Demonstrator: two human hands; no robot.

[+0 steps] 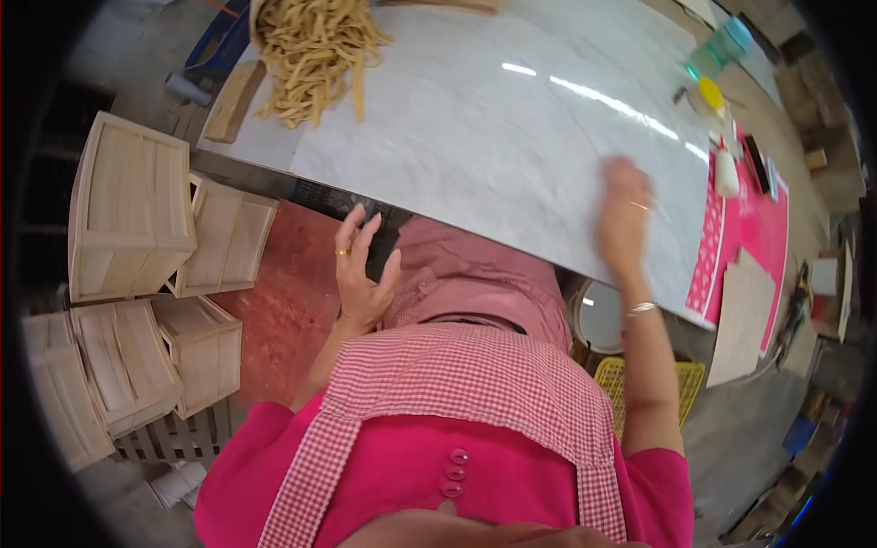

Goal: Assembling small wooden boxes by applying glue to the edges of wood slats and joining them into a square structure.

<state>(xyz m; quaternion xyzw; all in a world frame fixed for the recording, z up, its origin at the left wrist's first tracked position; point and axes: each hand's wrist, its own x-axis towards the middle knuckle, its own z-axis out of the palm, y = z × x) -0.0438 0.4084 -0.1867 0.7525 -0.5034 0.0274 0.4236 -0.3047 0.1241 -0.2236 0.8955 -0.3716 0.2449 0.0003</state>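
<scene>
My left hand (364, 279) is off the near edge of the table, left of my lap. Its fingers are spread, with a ring on one of them, and nothing is in it. On the right part of the white, marble-patterned tabletop (457, 128) is my right hand (626, 215), smeared by motion. Its fingers cannot be made out, and I see no object by it. A heap of tan strips (320, 55), flat and tangled, spills from a container at the far left of the table. Beside it lies a small wooden block (235, 100).
Several pale wooden boxes (132, 205) are stacked at the left. At the right are a pink sheet (754, 228), a white glue bottle (726, 173), a yellow-lidded jar (706, 95), a teal bottle (722, 47) and a thin board (742, 320). A yellow basket (692, 388) stands below the table.
</scene>
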